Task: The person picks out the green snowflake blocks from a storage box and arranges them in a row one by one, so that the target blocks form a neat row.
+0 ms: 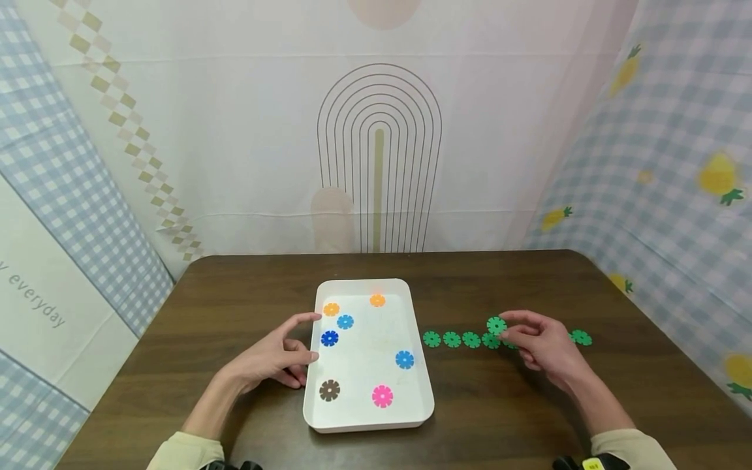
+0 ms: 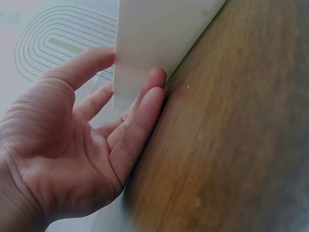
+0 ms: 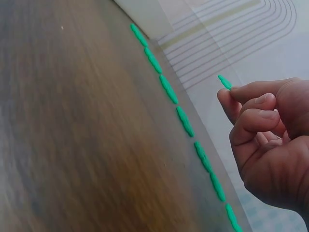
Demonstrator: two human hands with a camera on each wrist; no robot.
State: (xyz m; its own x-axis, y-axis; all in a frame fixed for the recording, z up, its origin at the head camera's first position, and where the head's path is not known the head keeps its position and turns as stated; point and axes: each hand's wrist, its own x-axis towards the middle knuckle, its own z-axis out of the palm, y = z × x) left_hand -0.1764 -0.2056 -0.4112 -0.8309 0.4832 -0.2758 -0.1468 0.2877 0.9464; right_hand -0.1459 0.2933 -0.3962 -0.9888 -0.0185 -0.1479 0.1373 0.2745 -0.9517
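My right hand [image 1: 543, 343] pinches a green notched plastic disc [image 1: 496, 325] between thumb and forefinger. It is held above a row of green discs [image 1: 471, 340] on the table; in the right wrist view the pinched disc [image 3: 224, 82] appears edge-on, apart from the row. My left hand [image 1: 276, 356] touches the left side of a white tray [image 1: 367, 418] with loosely bent fingers. The left wrist view has its thumb and fingertips against the tray wall [image 2: 149, 43]. Inside the tray lie several discs, among them a pink disc [image 1: 382, 396] and a brown disc [image 1: 329, 390].
The dark wooden table [image 1: 247, 287] carries the tray near its middle, with the green row extending right of it. My right hand hides part of that row in the head view. A patterned white curtain [image 1: 252, 130] hangs behind the table.
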